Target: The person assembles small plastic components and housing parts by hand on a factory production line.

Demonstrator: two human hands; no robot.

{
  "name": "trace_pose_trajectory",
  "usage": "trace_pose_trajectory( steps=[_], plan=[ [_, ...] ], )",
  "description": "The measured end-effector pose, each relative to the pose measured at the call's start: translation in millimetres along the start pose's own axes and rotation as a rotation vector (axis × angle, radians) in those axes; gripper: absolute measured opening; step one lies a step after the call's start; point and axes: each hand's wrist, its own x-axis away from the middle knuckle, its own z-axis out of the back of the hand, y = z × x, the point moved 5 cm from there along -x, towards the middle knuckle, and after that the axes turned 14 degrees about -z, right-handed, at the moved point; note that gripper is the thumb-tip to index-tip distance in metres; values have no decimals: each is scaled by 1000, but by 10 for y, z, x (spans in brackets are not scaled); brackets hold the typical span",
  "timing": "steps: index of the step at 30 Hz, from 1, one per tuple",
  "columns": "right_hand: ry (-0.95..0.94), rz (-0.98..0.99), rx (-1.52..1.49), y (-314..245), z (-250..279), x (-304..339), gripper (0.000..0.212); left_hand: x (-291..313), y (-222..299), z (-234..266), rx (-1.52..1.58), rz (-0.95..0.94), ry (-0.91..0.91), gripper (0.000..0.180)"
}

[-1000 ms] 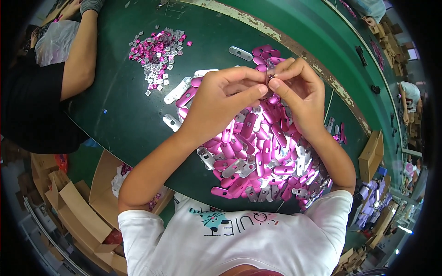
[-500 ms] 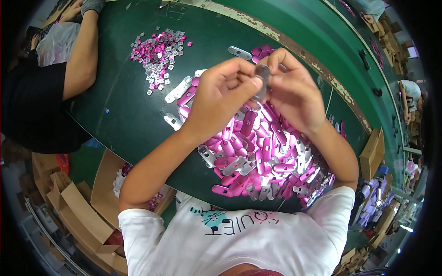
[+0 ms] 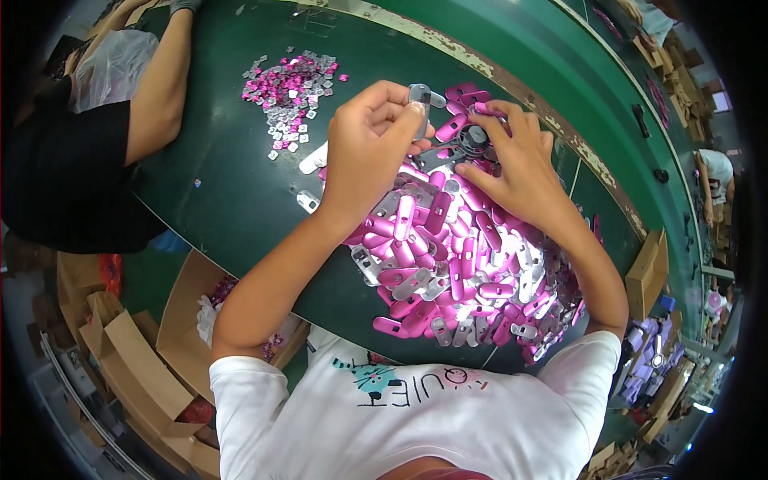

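Observation:
My left hand (image 3: 370, 132) is closed on a smoky grey, see-through oblong plate (image 3: 420, 104), pinched upright between thumb and fingers. To its right, my right hand (image 3: 516, 160) has its fingers spread over a dark grey part (image 3: 474, 138) with a round head and a longer flat piece. Thumb and forefinger lie on either side of that round head; whether they touch it I cannot tell. Below both hands spreads a heap of oblong plates (image 3: 416, 282), magenta and clear or silvery, many with a small square hole.
Small square magenta and clear pieces (image 3: 292, 88) lie loose at the far left of the green table (image 3: 216, 200). A co-worker's arm (image 3: 164, 88) rests at the left. Cardboard boxes (image 3: 144, 364) stand at the lower left; another box (image 3: 646, 272) is at the right edge.
My hands have moved apart. The right has come down over the dark part, and the left has shifted slightly left and up with the grey plate. The co-worker's arm has moved slightly right.

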Motion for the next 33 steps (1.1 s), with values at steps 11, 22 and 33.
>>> trace_pose_trajectory(
  steps=[11, 22, 33],
  plan=[
    [-452, -243, -1623, 232, 283, -31, 60, 99, -64, -120, 165, 201, -119, 20],
    [-362, -250, -1305, -46, 149, -118, 35, 257, -114, -299, 336, 518, -239, 31],
    [-337, -127, -1231, -32, -48, -135, 31, 300, -161, -331, 370, 555, -306, 31]
  ],
)
